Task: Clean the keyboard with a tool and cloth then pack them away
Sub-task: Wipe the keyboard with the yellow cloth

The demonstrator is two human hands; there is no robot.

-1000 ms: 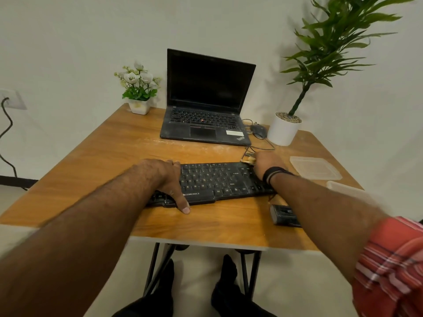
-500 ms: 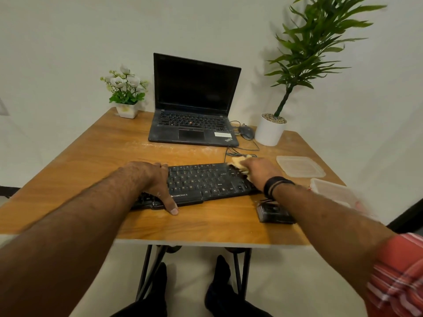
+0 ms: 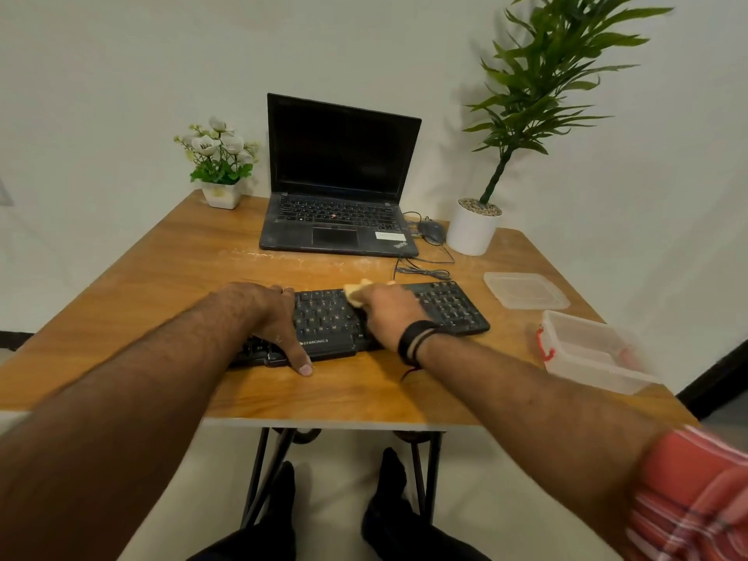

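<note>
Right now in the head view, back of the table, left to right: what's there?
Small flower pot → open laptop → wired mouse → white pot with the tall green plant.

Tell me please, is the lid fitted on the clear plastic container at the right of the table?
No, the lid lies flat on the table, apart from the open clear plastic container.
</note>
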